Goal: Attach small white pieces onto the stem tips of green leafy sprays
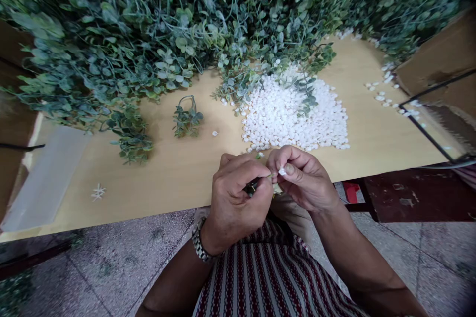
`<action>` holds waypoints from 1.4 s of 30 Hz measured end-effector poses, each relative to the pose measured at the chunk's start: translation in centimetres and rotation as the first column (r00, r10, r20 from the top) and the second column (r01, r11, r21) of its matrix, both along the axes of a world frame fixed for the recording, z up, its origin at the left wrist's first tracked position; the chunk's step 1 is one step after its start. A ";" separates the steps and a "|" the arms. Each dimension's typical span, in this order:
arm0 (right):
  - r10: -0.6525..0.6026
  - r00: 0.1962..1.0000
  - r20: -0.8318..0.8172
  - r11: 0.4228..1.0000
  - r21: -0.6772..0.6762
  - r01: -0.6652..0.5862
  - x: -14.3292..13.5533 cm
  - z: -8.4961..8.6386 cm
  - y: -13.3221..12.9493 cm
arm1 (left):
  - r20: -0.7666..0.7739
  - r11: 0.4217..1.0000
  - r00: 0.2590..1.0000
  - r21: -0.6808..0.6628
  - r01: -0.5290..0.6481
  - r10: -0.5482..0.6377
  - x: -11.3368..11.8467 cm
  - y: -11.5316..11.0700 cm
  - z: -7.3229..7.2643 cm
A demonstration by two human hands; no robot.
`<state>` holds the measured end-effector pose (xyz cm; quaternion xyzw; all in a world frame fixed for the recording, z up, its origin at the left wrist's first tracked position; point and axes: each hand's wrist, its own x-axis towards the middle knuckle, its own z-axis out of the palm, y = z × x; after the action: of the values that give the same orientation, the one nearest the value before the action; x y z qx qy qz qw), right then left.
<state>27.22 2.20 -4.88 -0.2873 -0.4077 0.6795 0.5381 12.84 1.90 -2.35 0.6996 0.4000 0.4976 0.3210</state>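
My left hand, with a metal watch on its wrist, is closed in a pinch on a thin green stem of an artificial sprig. Most of that sprig is hidden behind the fingers. Between the thumb and fingers of my right hand is a small white piece, right beside the stem's tip. Whether the piece touches the stem is too small to tell. Both hands are at the table's front edge. Just beyond them lies a large heap of white pieces, with a leafy sprig resting on it.
Artificial greenery is piled along the back of the table. A small sprig and a leafy bunch lie at left, near a translucent sheet and white star-shaped bits. Cardboard stands at right.
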 end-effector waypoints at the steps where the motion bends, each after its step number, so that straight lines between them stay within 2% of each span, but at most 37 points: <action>1: 0.007 1.000 -0.003 1.000 -0.002 -0.007 0.0 0.0 0.0 | 0.003 1.000 1.000 0.000 -0.001 0.001 0.0 0.0 0.0; 10: -0.020 0.998 0.058 1.000 -0.006 0.021 0.1 -0.2 0.0 | -0.035 0.999 0.999 0.038 0.004 -0.003 0.1 0.1 -0.2; 15: -0.008 0.999 0.053 0.999 0.034 0.006 0.1 -0.3 -0.1 | -0.050 0.999 0.999 0.049 0.008 -0.006 0.0 0.1 -0.2; 27: -0.016 0.998 0.055 1.000 -0.007 0.016 0.0 -0.2 -0.2 | -0.014 1.000 1.000 0.022 0.020 -0.020 -0.1 0.1 -0.3; 35: 0.012 1.000 0.007 1.000 0.000 -0.012 0.1 -0.2 -0.2 | -0.012 0.999 0.999 0.031 0.036 -0.035 -0.1 0.1 -0.3; 42: 0.008 0.999 0.038 1.000 0.014 -0.009 0.1 -0.2 -0.3 | -0.015 0.998 0.999 0.048 0.030 -0.030 -0.1 0.1 -0.4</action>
<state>27.33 1.94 -5.08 -0.2945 -0.4239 0.6731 0.5296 12.73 2.02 -2.77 0.7165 0.3798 0.4971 0.3086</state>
